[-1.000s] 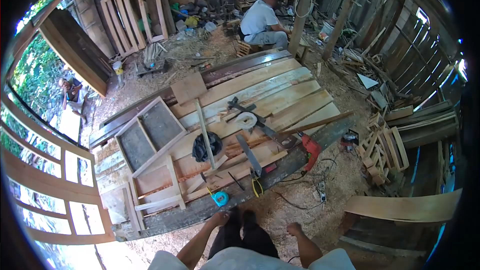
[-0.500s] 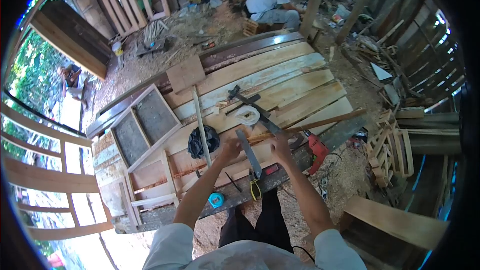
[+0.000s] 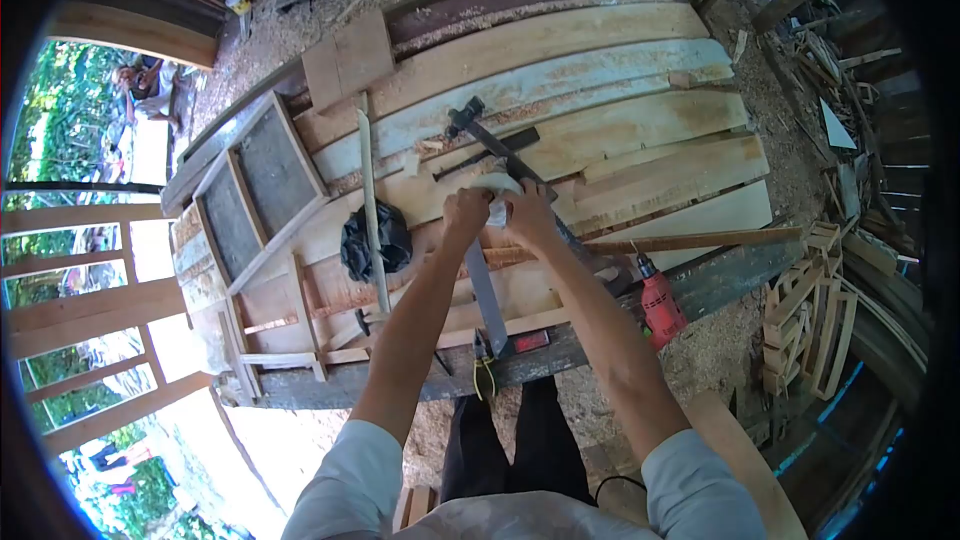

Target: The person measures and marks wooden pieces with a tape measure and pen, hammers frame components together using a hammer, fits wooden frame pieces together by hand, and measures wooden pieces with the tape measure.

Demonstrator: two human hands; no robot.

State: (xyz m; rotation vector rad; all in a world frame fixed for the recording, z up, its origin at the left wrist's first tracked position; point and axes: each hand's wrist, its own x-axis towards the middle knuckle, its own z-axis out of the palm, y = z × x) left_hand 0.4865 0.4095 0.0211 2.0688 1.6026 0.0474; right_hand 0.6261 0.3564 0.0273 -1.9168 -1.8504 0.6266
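My left hand and my right hand are close together over the bench, fingers closed on a white plastic bag bunched between them. A hammer lies just beyond, its handle running down behind the bag and my right hand. A dark tool rests beside the hammer. Below my hands is a flat grey metal strip, its upper end near my left hand. Yellow-handled pliers and a small red and black item sit at the near bench edge.
A red power drill lies at the right edge near a long wooden strip. Left of my arms are a black plastic bag, a thin stick and a wooden frame. Wood pieces are stacked at right. A person sits far left.
Both hands have moved forward and together, from apart over the bench to gripping the white bag. The camera has tilted down, and the blue tape measure no longer shows.
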